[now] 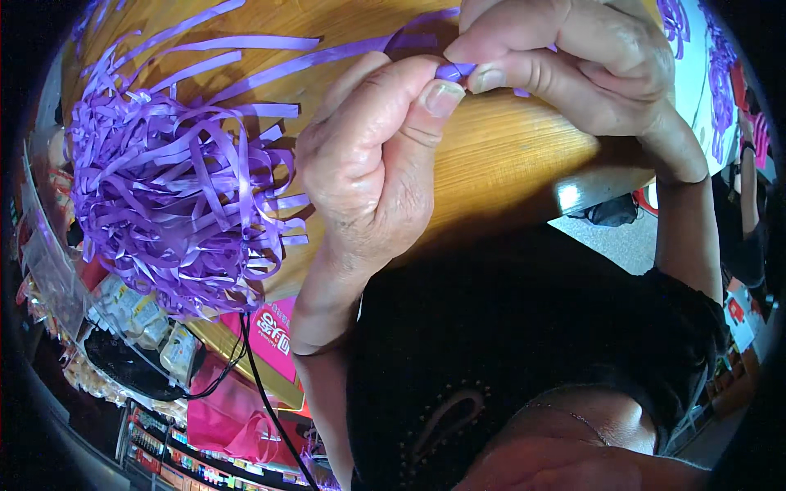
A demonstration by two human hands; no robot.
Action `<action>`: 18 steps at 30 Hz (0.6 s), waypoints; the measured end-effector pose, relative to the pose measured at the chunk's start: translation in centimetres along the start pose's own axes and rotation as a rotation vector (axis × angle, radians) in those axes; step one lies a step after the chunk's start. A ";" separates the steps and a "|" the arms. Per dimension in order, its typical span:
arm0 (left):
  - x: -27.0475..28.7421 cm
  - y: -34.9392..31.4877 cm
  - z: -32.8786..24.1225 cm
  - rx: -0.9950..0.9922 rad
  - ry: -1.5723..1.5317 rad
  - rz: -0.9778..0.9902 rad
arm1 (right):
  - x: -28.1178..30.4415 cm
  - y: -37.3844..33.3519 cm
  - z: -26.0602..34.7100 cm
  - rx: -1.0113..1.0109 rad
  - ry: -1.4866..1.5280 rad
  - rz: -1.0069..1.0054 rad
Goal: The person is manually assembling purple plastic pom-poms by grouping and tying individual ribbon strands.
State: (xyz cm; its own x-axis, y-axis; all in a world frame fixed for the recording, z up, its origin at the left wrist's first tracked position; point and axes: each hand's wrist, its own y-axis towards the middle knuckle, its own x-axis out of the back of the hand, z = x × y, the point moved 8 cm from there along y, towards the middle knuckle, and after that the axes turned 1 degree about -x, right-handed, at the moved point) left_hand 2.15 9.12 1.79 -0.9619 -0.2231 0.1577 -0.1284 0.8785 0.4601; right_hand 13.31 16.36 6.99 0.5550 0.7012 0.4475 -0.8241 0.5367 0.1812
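My left hand pinches a purple ribbon between thumb and forefinger, above the wooden table. From the other side, the thumb and fingertips of my right hand grip the same ribbon, close to the left thumb. Only a short folded or knotted bit of it shows between the fingertips; the rest is hidden by my fingers. A big tangled pile of purple ribbons lies just left of my left hand, with several loose ends spread across the table.
The wooden table curves along its near edge. More purple ribbons hang over a pale surface at the far right. A pink bag, a pink box and a black cable sit below the table at lower left.
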 end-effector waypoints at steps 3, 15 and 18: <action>-0.1 -0.4 0.6 -0.006 -0.052 -0.040 | -0.1 0.0 -0.2 0.031 0.041 -0.011; 0.4 -0.2 -1.2 -0.205 0.149 0.023 | -1.9 -0.2 -0.7 0.634 -0.170 -0.103; 0.1 0.0 -1.6 -0.260 0.246 0.030 | -2.5 -2.4 -0.5 1.034 -0.248 -0.199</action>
State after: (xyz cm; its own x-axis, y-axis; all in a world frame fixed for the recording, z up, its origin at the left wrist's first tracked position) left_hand 2.43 8.39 3.21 -0.8736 -0.3212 0.3655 -0.0047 0.7567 0.6537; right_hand 14.01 13.54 4.98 0.7467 0.4688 0.4718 -0.4822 -0.1071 0.8695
